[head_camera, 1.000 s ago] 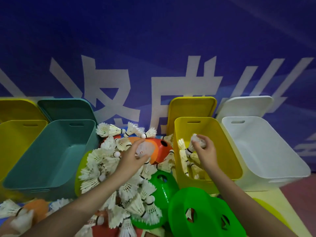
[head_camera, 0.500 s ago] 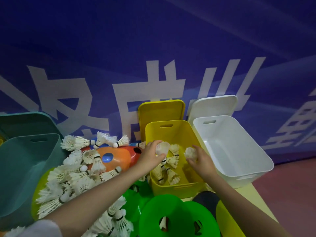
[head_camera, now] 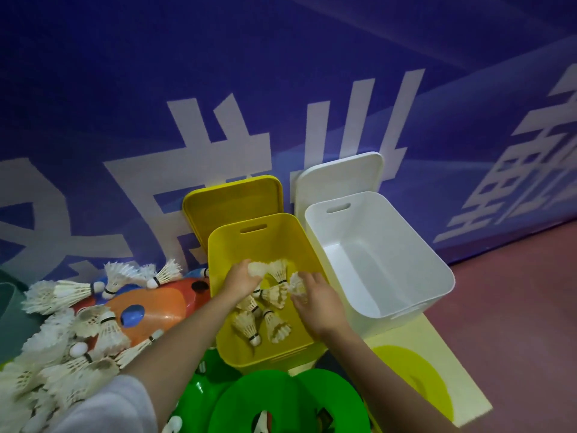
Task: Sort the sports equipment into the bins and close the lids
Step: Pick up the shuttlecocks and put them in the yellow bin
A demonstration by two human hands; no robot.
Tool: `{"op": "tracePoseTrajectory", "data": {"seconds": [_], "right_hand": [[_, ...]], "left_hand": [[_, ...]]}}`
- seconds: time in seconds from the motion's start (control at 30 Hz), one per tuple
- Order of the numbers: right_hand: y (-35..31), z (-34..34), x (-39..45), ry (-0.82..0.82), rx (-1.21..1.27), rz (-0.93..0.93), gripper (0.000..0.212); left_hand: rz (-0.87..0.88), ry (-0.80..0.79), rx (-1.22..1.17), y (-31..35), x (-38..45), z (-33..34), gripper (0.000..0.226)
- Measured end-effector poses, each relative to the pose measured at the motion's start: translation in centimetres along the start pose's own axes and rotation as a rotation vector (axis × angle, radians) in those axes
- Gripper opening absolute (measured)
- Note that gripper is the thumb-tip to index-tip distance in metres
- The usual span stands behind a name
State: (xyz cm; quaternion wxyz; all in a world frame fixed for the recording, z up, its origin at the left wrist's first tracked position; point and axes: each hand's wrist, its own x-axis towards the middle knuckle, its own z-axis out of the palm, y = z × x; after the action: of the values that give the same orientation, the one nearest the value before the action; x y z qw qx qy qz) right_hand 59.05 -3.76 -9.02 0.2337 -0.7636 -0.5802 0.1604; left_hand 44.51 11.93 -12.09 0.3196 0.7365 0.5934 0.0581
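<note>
Nearest: green disc cones [head_camera: 271, 401] stacked at bottom centre, a yellow disc cone [head_camera: 415, 373] on the pale yellow mat [head_camera: 449, 348] to their right. White sleeve [head_camera: 106, 410] at bottom left.

Left of centre: loose shuttlecock pile [head_camera: 62, 345] spread over an orange disc cone [head_camera: 150, 310], a blue cone showing through its hole. Edge of a teal bin [head_camera: 9, 304] at far left, mostly cut off.

Middle: both forearms reaching into the open yellow bin [head_camera: 218, 254]. Left hand [head_camera: 240, 281] over the bin's left side, fingers curled round a white shuttlecock [head_camera: 257, 268], feather end showing past the fingers. Right hand [head_camera: 315, 300] near the bin's right wall, fingertips pinching a second shuttlecock [head_camera: 296, 285] by the feathers. Both held above the bin floor. Several more shuttlecocks [head_camera: 249, 326] lying on the bin floor under the hands, in a loose cluster, corks pointing various ways.

Just right, touching the yellow bin: open white bin [head_camera: 437, 276], nothing visible inside.

Behind: yellow lid [head_camera: 234, 201] and white lid [head_camera: 340, 176] propped upright, leaning on the blue banner wall [head_camera: 281, 73] with large white characters. Reddish floor [head_camera: 515, 307] at right.
</note>
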Motion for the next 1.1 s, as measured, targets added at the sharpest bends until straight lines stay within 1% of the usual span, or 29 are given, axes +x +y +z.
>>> {"op": "tracePoseTrajectory", "data": {"seconds": [0.1, 0.23, 0.37, 0.47, 0.53, 0.6, 0.67, 0.7, 0.77, 0.83, 0.9, 0.97, 1.03, 1.1], "right_hand": [[0.0, -0.1, 0.1, -0.039, -0.016, 0.004, 0.055], [0.6, -0.1, 0.2, -0.020, -0.005, 0.007, 0.056], [0.6, 0.5, 0.1, 0.017, -0.025, -0.054, 0.055], [0.9, 0.9, 0.1, 0.021, -0.036, -0.092, 0.053], [1.1, 1.1, 0.0, 0.009, -0.051, -0.102, 0.053], [1.1, 1.1, 0.1, -0.047, -0.089, -0.101, 0.053], [0.9, 1.0, 0.7, -0.172, -0.115, -0.032, 0.055], [0.6, 0.7, 1.1, -0.223, -0.083, 0.026, 0.055], [0.0, 0.3, 2.1, -0.222, 0.041, 0.142, 0.050], [-0.5, 0.7, 3.1, -0.210, 0.106, 0.190, 0.042], [-0.5, 1.5, 4.1, -0.244, 0.117, 0.240, 0.037], [-0.4, 2.9, 5.4, -0.324, 0.072, 0.303, 0.036], [-0.3, 4.4, 6.1, -0.405, 0.003, 0.350, 0.038], [0.0, 5.8, 6.5, -0.435, 0.012, 0.405, 0.042]], "left_hand": [[-0.058, 0.002, -0.002, -0.4, 2.0, 0.7, 0.069], [-0.015, -0.021, 0.030, -0.6, 3.4, 1.8, 0.070], [-0.001, -0.048, 0.058, -0.9, 3.4, 2.2, 0.065], [0.030, -0.042, 0.064, -0.7, 2.9, 1.3, 0.056], [0.122, 0.001, 0.070, -0.3, 2.2, 0.2, 0.049], [0.251, 0.077, 0.077, 0.1, 1.2, -1.3, 0.044], [0.347, 0.181, 0.104, -0.2, -0.1, -2.6, 0.040], [0.365, 0.246, 0.108, -0.7, -0.8, -3.2, 0.040], [0.338, 0.361, 0.089, -2.1, -1.8, -3.9, 0.045], [0.262, 0.407, 0.041, -3.6, -2.4, -4.3, 0.050], [0.194, 0.360, -0.054, -4.3, -2.9, -4.0, 0.052], [0.128, 0.278, -0.165, -4.8, -3.6, -3.8, 0.051], [0.093, 0.272, -0.242, -5.1, -4.0, -3.5, 0.049], [0.072, 0.300, -0.269, -5.3, -4.2, -3.4, 0.047]]}}
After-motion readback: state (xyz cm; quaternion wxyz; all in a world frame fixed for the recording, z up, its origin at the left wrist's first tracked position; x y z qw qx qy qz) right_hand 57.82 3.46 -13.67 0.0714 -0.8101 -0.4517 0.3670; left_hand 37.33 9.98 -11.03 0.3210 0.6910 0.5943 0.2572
